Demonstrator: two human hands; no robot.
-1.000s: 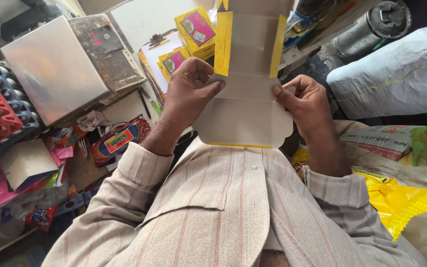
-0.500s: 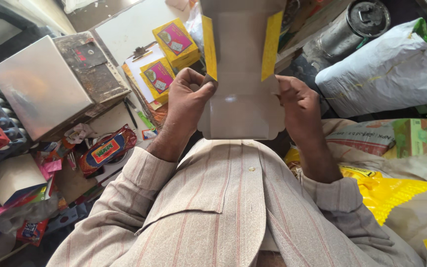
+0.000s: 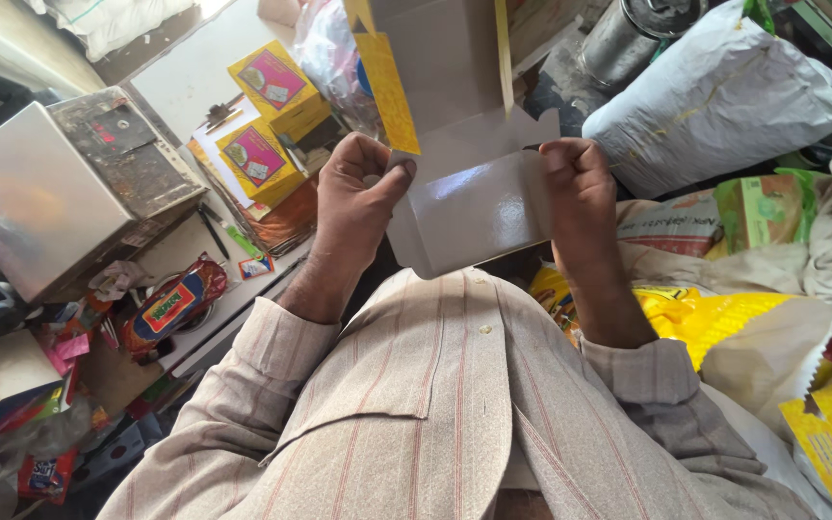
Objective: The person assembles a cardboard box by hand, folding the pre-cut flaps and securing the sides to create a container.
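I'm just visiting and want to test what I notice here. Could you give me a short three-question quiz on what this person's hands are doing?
1. True or false: both hands grip the flat carton blank.
2. Which colour shows on the blank's outer printed side? A) yellow B) green C) black
3. Fill in: the two made-up yellow boxes lie on the person's ____ side.

Key
1. True: the left hand holds one edge, the right hand the other.
2. A
3. left
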